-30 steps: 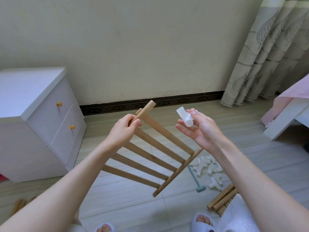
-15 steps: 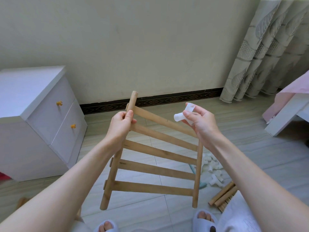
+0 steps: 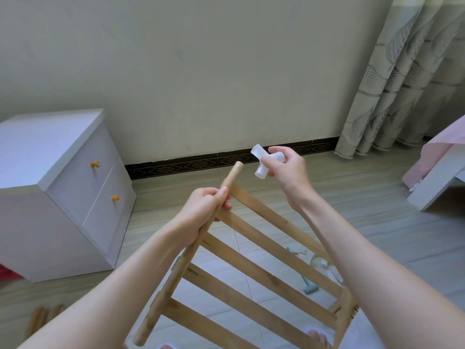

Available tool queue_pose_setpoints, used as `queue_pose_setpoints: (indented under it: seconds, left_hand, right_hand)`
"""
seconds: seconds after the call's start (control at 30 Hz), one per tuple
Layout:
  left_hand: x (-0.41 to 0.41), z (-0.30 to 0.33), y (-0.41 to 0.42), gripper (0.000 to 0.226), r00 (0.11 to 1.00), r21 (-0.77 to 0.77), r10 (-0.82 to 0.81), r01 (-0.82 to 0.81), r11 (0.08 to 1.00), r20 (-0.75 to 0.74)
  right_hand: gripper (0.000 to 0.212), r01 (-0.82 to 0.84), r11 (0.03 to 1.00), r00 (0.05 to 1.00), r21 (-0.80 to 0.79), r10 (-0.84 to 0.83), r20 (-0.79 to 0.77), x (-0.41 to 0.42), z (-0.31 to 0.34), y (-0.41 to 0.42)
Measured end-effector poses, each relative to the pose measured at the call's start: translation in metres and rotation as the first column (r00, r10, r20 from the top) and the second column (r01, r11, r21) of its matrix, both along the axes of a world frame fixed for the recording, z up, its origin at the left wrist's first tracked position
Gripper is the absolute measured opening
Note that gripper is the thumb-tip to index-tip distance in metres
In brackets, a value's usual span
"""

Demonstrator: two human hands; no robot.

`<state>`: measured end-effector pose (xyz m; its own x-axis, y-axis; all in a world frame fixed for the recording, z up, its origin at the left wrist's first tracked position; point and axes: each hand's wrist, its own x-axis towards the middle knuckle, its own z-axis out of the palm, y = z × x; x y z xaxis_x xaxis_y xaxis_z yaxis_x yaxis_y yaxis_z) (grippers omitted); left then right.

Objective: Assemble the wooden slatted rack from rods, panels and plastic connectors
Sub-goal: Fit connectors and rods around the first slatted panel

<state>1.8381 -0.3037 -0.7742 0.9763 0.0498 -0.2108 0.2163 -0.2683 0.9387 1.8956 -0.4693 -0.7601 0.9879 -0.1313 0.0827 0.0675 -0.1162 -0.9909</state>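
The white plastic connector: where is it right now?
In the head view, the white plastic connector is pinched in the right hand, just right of the slatted panel's upper rod end, not yet on it.

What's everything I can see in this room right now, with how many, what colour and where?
slatted panel: one, light wood, held up in the middle, tilted
plastic connector: one, white, held just right of the panel's top rod end
loose connectors: a few, white, on the floor behind the panel; count unclear
small tool: one, teal, on the floor near them
spare rods: a few, wood, floor at lower left, blurred
cabinet: one, white with orange knobs, left
curtain: one, grey patterned, right
left hand: grips the panel's side rod
right hand: pinches the connector
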Motion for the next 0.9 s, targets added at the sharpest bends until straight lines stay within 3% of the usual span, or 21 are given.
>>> queue_pose_setpoints:
  seconds: [0.2,0.47,0.9]
  left_hand:
    - [-0.003,-0.003,-0.005,0.028,0.999,0.026,-0.053,0.053,0.998,-0.001]
    - [-0.001,-0.002,-0.005,0.026,1.000,0.018,-0.030,0.030,0.999,-0.009]
    - [-0.005,0.001,-0.005,0.025,0.998,0.024,-0.066,0.066,0.998,-0.015]
  right_hand:
    - [0.009,-0.089,0.995,0.994,-0.039,0.091,0.066,0.014,0.000,0.009]
    - [0.030,-0.148,0.989,0.988,0.013,0.148,0.052,0.019,-0.013,0.006]
    - [0.020,-0.210,0.974,0.973,0.089,0.199,0.119,0.018,-0.012,0.000]
